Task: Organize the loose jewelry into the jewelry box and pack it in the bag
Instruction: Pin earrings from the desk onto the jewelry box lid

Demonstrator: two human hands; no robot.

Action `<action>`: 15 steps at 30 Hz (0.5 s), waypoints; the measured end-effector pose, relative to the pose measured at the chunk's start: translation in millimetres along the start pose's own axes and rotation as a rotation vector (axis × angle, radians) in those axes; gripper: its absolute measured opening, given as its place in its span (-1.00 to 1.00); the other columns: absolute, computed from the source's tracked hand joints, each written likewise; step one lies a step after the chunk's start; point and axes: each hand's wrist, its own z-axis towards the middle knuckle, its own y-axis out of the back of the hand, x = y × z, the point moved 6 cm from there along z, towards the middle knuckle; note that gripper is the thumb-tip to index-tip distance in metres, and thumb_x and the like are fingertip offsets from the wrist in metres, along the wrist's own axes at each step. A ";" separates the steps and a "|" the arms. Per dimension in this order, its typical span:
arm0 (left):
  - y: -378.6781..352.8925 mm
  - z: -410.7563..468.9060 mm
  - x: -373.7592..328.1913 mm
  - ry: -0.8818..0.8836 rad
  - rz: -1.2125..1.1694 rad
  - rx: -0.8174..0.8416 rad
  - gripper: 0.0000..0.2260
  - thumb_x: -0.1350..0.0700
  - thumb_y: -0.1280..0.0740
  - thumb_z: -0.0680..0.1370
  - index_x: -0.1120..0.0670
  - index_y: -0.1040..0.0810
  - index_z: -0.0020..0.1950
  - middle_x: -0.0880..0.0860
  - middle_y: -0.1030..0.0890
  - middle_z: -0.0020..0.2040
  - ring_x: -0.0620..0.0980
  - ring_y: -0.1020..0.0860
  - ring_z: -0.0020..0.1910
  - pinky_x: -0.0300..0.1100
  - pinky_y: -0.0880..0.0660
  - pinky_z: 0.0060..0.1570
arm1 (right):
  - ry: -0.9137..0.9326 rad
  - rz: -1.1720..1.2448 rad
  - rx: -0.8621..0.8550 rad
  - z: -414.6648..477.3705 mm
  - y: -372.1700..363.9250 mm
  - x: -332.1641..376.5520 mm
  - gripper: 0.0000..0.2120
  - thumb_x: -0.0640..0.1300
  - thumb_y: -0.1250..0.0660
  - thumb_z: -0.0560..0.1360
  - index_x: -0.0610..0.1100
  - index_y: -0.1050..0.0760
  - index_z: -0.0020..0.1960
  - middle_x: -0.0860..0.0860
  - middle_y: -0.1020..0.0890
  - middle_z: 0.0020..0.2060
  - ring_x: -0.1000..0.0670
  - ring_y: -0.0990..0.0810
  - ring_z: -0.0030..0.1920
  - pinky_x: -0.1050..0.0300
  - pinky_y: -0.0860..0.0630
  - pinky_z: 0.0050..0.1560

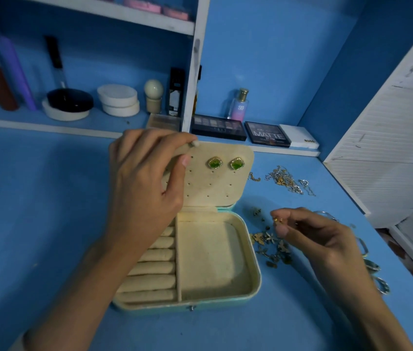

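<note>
Gold chains (286, 181) and charms (271, 247) litter the bench (48, 198) beside the jewelry box (213, 262), left hand (147, 178) gripping its lid (215, 183), right hand (309, 231) pinching a stud (277, 220).

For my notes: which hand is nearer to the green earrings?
Left. The left hand grips the lid just left of the green earrings; the right hand is lower right, pinching a small gold piece.

jewelry box (256, 274) centre on table (48, 198) | earrings (214, 163) in its lid (215, 188) | loose jewelry (271, 247) right of box
</note>
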 end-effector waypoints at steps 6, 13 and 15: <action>0.0 0.2 2.2 -0.002 -0.026 -0.010 -0.77 0.23 -0.28 0.52 0.15 -0.61 0.13 0.06 -0.60 0.00 0.05 -0.44 0.02 -0.03 -0.35 0.05 | 0.284 -0.133 0.215 12.2 -48.3 33.7 -0.81 -0.05 -0.46 0.36 -0.03 -0.67 -0.03 0.00 -0.63 -0.24 0.04 -0.60 -0.18 0.27 -0.50 -0.10; -0.1 0.7 2.5 0.006 -0.009 0.002 -0.77 0.23 -0.28 0.51 0.13 -0.60 0.13 0.03 -0.60 0.01 0.00 -0.43 0.03 -0.13 -0.28 0.07 | 0.774 -0.570 -0.007 21.1 -92.7 68.5 -0.89 -0.14 -0.43 0.42 -0.19 -0.65 -0.17 0.02 -0.63 -0.31 0.10 -0.48 -0.32 0.28 -0.45 -0.22; 0.2 0.7 2.2 0.004 -0.007 -0.005 -0.78 0.24 -0.29 0.51 0.12 -0.60 0.13 0.02 -0.60 0.01 -0.01 -0.43 0.03 -0.15 -0.28 0.08 | 0.792 -0.566 -0.063 23.0 -95.3 69.7 -0.93 -0.20 -0.43 0.39 -0.19 -0.65 -0.15 -0.01 -0.63 -0.32 0.09 -0.48 -0.32 0.26 -0.46 -0.22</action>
